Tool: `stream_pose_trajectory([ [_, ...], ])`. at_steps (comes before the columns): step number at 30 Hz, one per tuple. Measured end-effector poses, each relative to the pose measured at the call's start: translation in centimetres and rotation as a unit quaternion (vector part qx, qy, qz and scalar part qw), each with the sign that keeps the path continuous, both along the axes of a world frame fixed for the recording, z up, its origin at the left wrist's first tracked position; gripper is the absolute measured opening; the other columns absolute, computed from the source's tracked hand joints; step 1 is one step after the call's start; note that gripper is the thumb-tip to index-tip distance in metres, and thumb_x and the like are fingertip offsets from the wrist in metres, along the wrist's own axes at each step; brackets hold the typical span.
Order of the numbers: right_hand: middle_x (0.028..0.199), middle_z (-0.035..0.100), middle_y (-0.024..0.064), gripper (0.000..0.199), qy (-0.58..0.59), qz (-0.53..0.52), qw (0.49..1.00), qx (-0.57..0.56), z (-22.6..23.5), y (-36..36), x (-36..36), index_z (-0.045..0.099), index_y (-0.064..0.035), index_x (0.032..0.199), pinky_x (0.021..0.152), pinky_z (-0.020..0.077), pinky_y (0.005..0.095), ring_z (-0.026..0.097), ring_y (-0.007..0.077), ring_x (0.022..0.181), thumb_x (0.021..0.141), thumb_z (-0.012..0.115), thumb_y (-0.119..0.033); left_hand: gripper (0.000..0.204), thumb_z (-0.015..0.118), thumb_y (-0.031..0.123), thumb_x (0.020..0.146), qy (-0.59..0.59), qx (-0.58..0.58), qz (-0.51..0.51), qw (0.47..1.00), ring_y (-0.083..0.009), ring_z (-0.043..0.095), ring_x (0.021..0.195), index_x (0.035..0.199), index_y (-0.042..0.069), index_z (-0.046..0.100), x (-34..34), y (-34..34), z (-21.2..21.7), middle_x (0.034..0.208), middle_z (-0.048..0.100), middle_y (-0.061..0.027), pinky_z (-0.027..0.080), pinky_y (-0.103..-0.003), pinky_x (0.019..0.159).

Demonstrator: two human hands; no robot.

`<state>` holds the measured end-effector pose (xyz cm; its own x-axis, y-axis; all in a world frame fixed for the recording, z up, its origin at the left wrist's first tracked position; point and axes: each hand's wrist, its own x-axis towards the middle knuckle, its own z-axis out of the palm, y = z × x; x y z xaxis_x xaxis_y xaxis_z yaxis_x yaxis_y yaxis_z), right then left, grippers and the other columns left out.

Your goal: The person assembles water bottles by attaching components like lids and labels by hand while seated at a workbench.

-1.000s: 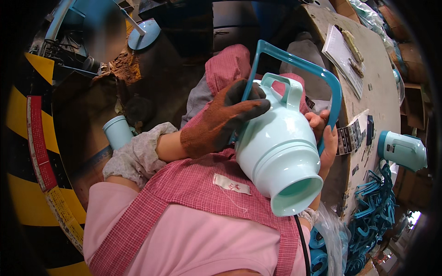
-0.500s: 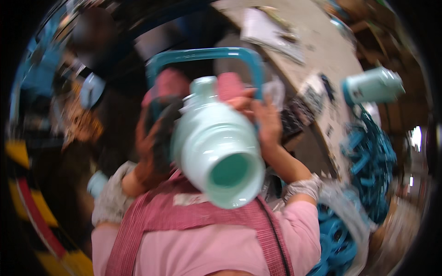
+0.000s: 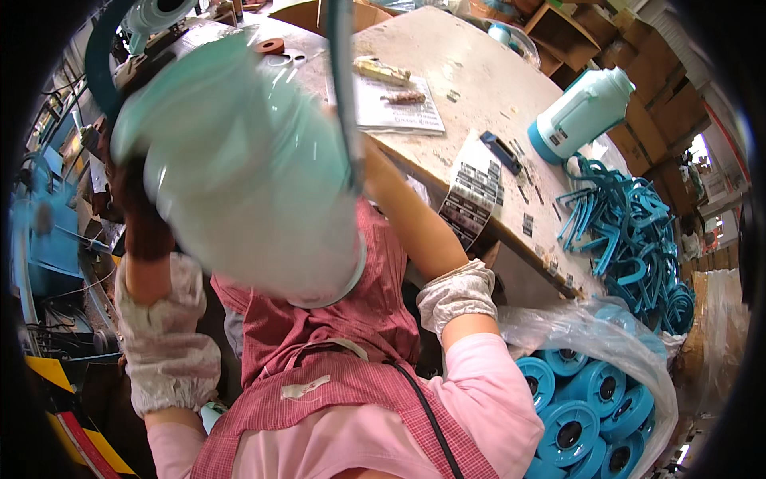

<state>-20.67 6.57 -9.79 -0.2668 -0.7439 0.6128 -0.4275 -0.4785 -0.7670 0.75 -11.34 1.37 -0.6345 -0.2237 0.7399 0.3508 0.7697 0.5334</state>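
I log: pale green flask body (image 3: 247, 168) raised close before chest, blurred. Left hand (image 3: 136, 215), dark-gloved, grip clenched on its side to steady it. Right hand hidden behind; grip cannot tell. Finished flask (image 3: 581, 113), teal handles (image 3: 630, 231) on bench (image 3: 471, 72).

The blurred pale green jug (image 3: 239, 168) hides both hands.

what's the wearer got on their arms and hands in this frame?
Left hand: dark brown work glove. Right hand: hidden behind the pale green jug body, so no telling if it is gloved. Both forearms wear crinkled whitish oversleeves, the left oversleeve long, the right oversleeve bunched at the elbow. Pink sleeves cover the upper arms, under a red checked apron. Right forearm is bare.
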Motion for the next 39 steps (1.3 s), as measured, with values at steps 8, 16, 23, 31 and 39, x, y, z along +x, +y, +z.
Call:
stream_pose_trajectory([
  [8, 0.115, 0.053, 0.0085, 0.044, 0.165, -0.638, 0.749, 0.074, 1.1, 14.1, -28.0, 0.049, -0.0029, 0.121, 0.083, 0.0403, 0.0305, 0.050, 0.0161, 0.099, 0.091, 0.051, -0.034, 0.044, 0.060, -0.001, 0.069, -0.245, 0.001, 0.015, 0.970, -0.0321, 0.045, 0.118, 0.110, 0.015, 0.064, 4.2, -6.4, -12.6, 0.123, 0.053, -0.0115, 0.032, -0.039, 0.101],
  [16, 0.113, 0.055, 0.0064, 0.043, 0.194, -0.652, 0.669, 0.300, 1.5, 26.2, -41.6, 0.049, -0.0031, 0.121, 0.078, 0.0418, 0.0290, 0.052, 0.0156, 0.093, 0.089, 0.055, -0.031, 0.041, 0.064, 0.025, 0.076, -0.436, 0.304, 0.630, 0.567, -0.0350, 0.054, 0.104, 0.113, 0.009, 0.057, 49.5, 10.6, -40.2, 0.116, 0.055, -0.0150, 0.046, -0.042, 0.086],
  [23, 0.112, 0.056, 0.0046, 0.042, -0.007, -0.629, 0.764, 0.145, 0.6, 22.2, -36.4, 0.050, -0.0033, 0.120, 0.074, 0.0431, 0.0276, 0.053, 0.0153, 0.089, 0.087, 0.057, -0.028, 0.088, 0.072, 0.016, 0.066, -0.304, 0.383, 0.817, 0.307, -0.0410, 0.028, 0.126, 0.136, -0.001, 0.022, 59.2, 25.4, -43.1, 0.134, 0.032, -0.0269, 0.024, -0.042, 0.107],
  [31, 0.101, 0.059, 0.0036, 0.027, -0.073, -0.243, 0.915, 0.314, -7.1, 10.2, -6.4, 0.054, -0.0049, 0.115, 0.064, 0.0440, 0.0206, 0.057, 0.0105, 0.081, 0.090, 0.055, -0.015, 0.078, 0.067, 0.026, 0.074, -0.466, 0.247, 0.621, 0.580, -0.0383, 0.044, 0.116, 0.139, 0.013, 0.025, 54.3, 1.8, -37.6, 0.142, 0.027, -0.0160, 0.042, -0.043, 0.089],
  [39, 0.095, 0.062, 0.0062, 0.021, -0.139, 0.021, 0.906, 0.400, -6.9, 2.8, 14.9, 0.057, -0.0003, 0.107, 0.071, 0.0487, 0.0242, 0.060, 0.0126, 0.082, 0.089, 0.054, -0.008, 0.040, 0.078, 0.034, 0.058, -0.622, 0.155, 0.522, 0.563, -0.0277, 0.057, 0.099, 0.090, 0.011, 0.066, 57.4, -2.3, -31.9, 0.102, 0.060, -0.0097, 0.047, -0.040, 0.081],
])
